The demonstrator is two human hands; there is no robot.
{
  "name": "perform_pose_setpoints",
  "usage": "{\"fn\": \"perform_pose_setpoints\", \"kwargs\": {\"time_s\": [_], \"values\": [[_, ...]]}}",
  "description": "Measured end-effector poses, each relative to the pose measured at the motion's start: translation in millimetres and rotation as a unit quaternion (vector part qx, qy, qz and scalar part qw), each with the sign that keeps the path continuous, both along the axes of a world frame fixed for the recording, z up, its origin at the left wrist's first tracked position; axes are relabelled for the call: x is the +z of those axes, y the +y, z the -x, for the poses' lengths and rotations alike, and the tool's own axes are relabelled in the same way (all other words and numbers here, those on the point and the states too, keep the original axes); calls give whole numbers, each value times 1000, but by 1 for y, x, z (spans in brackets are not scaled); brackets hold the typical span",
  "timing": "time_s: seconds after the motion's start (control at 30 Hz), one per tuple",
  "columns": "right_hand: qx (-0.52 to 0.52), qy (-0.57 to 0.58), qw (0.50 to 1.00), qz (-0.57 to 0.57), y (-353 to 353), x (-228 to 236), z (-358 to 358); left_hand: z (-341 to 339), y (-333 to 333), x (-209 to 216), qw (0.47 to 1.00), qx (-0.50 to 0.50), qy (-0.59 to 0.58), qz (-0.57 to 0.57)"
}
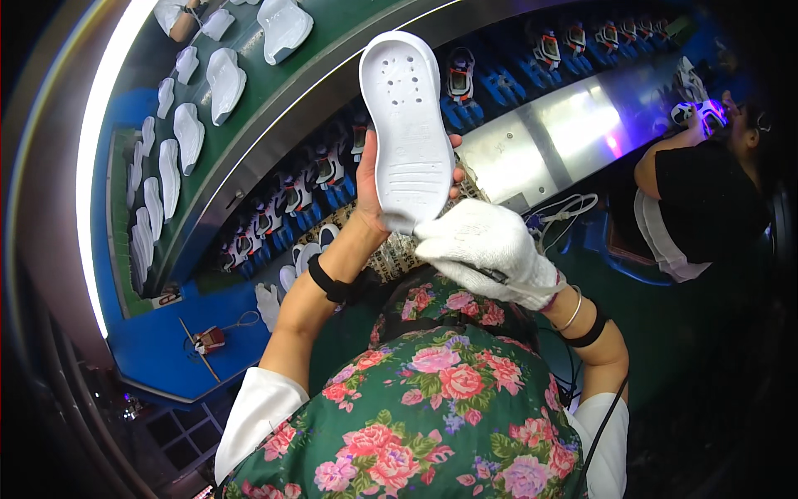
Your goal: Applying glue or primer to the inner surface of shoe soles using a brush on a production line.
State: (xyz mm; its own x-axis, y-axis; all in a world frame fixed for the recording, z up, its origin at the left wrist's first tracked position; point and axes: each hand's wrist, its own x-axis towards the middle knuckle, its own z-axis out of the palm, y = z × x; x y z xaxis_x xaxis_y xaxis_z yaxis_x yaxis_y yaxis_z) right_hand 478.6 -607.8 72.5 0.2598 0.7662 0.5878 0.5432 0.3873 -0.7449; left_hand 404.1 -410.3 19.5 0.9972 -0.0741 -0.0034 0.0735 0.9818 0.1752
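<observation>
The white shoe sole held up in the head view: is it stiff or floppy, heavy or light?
The white shoe sole probably is fairly stiff: it stands straight though the left hand grips only its lower end. Likely light, since one hand holds it up. The gloved right hand touches its bottom edge.

The bare left hand is raised at arm's length, fingers wrapped from behind and thumb showing at the right. The gloved right hand sits just below it, curled closed, wrist bent inward, forearms converging.
</observation>
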Motion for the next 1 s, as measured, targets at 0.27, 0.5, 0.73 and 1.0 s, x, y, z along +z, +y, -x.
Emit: {"fn": "perform_pose_setpoints", "kwargs": {"time_s": [0.27, 0.5, 0.73, 1.0], "values": [[-49, -82, 995, -31, 1, -2, -10, -9, 16, 14, 995, -69, -7, -71], [-3, 153, 988, 34, -5, 6, 0, -12, 19, 17, 982, -103, -56, -146], [-47, -156, 986, -19, -14, -8, 1, -19, 23, 25, 982, -132, 22, -137], [-92, 51, 994, -7, -9, -6, -8, -25, 23, 25, 966, -126, 46, -220]]}}
